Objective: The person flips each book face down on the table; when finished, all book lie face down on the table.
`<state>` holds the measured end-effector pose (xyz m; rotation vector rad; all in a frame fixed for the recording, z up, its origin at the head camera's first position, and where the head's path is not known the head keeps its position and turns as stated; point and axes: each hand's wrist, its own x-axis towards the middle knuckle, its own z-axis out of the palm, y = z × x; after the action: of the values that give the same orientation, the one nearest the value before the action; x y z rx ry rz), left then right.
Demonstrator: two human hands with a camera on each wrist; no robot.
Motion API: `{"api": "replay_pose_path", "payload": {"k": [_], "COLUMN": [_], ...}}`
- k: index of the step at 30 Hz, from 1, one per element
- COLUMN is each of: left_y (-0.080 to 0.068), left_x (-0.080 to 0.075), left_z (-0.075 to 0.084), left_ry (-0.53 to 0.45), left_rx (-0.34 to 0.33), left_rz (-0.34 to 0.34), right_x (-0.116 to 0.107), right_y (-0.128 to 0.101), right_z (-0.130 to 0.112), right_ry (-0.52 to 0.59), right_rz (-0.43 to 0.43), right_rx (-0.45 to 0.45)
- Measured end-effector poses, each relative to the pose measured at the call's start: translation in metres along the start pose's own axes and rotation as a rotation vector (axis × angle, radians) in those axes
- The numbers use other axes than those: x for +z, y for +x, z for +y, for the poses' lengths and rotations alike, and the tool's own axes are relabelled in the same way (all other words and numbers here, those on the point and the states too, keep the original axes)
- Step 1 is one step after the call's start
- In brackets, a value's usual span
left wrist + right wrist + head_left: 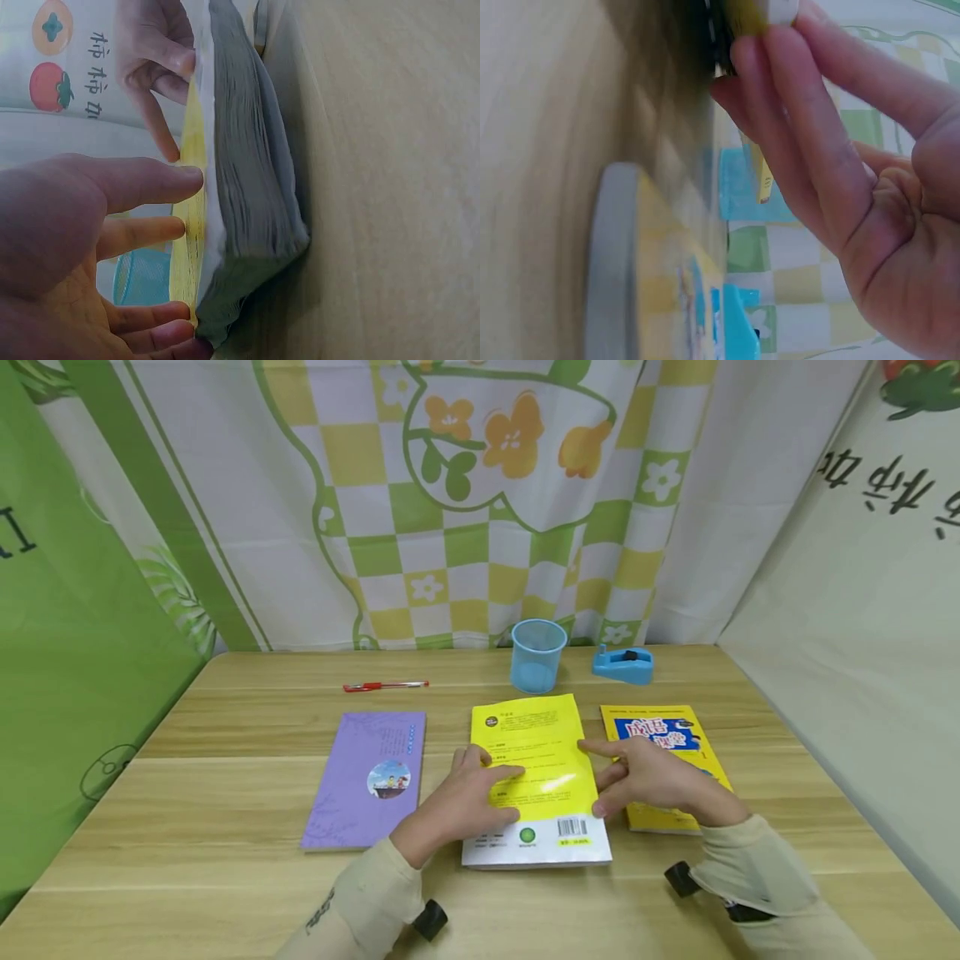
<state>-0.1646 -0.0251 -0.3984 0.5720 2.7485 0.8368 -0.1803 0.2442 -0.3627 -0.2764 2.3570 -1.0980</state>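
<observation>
Though thick, book (547, 752) under left grip (468, 795).

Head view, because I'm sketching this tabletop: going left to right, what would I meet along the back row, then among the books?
Back: slim red pen, light-blue round mesh cup, blue plastic tape dispenser. Books: purple rectangular book, thick yellow-and-white book, yellow book with a blue title panel.

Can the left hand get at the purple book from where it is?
Probably yes: the left hand touches the yellow-and-white book, and the purple book lies just to its left, with bare table between the books. It would likely have to leave the former first.
</observation>
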Motion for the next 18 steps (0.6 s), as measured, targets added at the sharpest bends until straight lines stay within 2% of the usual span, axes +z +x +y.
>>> {"api": "replay_pose_path", "payload": {"k": [10,18], "left_y": [0.002,0.003], "left_x": [0.003,0.005], "left_z": [-0.006,-0.008], "left_ry": [0.033,0.041], "left_rx": [0.004,0.0], "left_rz": [0.014,0.017], "right_x": [0.008,0.013], "right_y": [0.011,0.016], "right_z": [0.01,0.014], "right_ry": [-0.105,-0.149], "right_rz": [0.081,0.091], "right_rx": [0.067,0.05]}}
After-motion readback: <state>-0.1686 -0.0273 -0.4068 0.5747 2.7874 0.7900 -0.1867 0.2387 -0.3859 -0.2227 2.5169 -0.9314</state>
